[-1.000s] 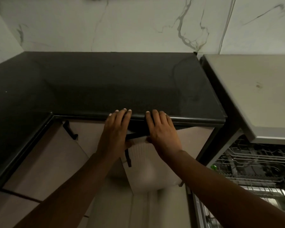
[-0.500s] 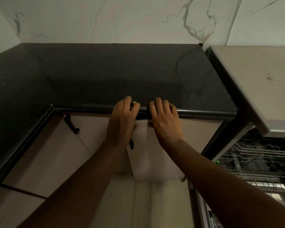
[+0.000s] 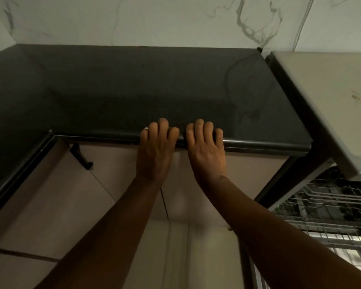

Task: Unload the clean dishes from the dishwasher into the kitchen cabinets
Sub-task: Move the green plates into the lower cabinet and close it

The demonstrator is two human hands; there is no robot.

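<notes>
Both hands rest side by side on the front edge of the dark countertop (image 3: 154, 90), fingers draped over the rounded lip. The left hand (image 3: 155, 151) and the right hand (image 3: 205, 152) are empty: neither is closed on a dish, and the fingers lie loosely apart on the edge. This placement suggests pressing the two cabinet doors (image 3: 196, 184) below flush, since the seam between them runs directly under the hands. Whether the palms touch the door tops cannot be told. The dishwasher (image 3: 325, 207) stands open at the right, its wire rack (image 3: 331, 226) pulled into view; the rack is cut off by the frame edge, and no dish can be made out in the dim wires. A black handle (image 3: 80, 157) shows on the left door; the cabinet contents are hidden.
</notes>
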